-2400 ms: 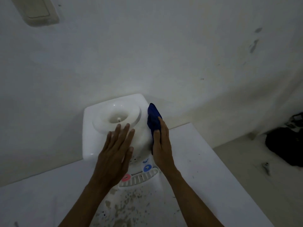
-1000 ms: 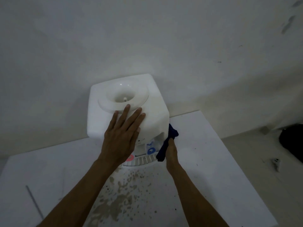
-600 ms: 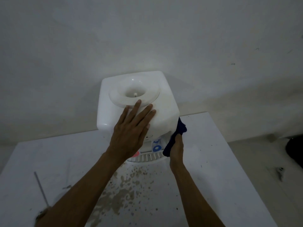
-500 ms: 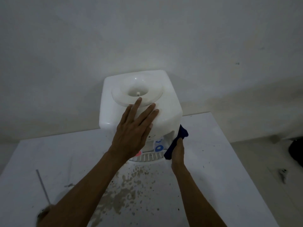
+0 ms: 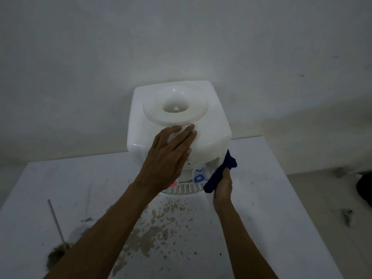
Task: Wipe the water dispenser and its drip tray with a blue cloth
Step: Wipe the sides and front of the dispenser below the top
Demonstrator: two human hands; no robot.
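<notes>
A white tabletop water dispenser (image 5: 209,127) stands at the back of a white table (image 5: 271,198), against the wall. Its round bottle socket (image 5: 175,107) faces up with no bottle in it. My left hand (image 5: 167,160) lies flat, fingers spread, on the dispenser's top front edge. My right hand (image 5: 222,188) grips a dark blue cloth (image 5: 220,174) and presses it against the lower right side of the dispenser, beside the blue tap (image 5: 199,178). The slotted drip tray (image 5: 183,189) juts out below, partly hidden by my left wrist. A red tap (image 5: 173,184) peeks out under my left hand.
The table in front of the dispenser is stained with brown speckles (image 5: 153,232). A thin metal rod (image 5: 55,220) lies at the front left of the table, ending in a dirty clump. To the right, the floor holds a dark object (image 5: 365,188) at the frame edge.
My right hand has carried the cloth from the dispenser's upper right side down to its lower right side near the taps. My left hand has stayed pressed on top.
</notes>
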